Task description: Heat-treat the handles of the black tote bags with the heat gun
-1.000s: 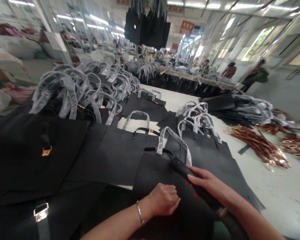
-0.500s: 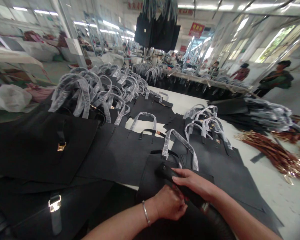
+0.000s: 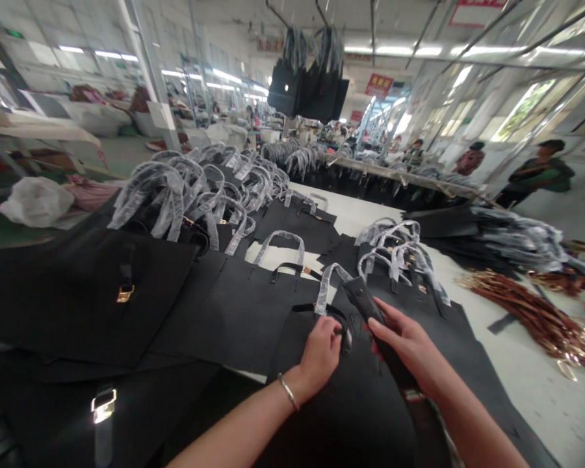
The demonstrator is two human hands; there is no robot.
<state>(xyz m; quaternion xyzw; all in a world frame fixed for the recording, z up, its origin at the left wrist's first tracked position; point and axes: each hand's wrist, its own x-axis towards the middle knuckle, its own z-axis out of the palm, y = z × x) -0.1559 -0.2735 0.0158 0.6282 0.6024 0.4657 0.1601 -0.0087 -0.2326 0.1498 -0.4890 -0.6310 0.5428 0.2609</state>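
Note:
My left hand (image 3: pixel 322 351), with a silver bangle on the wrist, is closed at the top edge of a black tote bag (image 3: pixel 292 351). Its fingers pinch the bag's thin black closure strap (image 3: pixel 342 318); a dark, shiny end shows below them. A plastic-wrapped handle (image 3: pixel 325 286) rises just behind. My right hand (image 3: pixel 394 328) grips a wide black strap (image 3: pixel 362 298), thumb on top, its blunt end pointing up and left. The strap runs down under my forearm, where a metal fitting (image 3: pixel 412 394) shows. Blur hides finer detail.
More black bags with wrapped handles (image 3: pixel 151 195) pile up on the left, one with a gold buckle (image 3: pixel 125 293). Brown straps with gold hardware (image 3: pixel 541 312) lie on the white table (image 3: pixel 531 377) at right. People stand farther back; bags hang overhead.
My left hand has moved up to the bag's top edge and now pinches the closure strap. My right hand has shifted right and up with the wide strap, which now tilts more upward.

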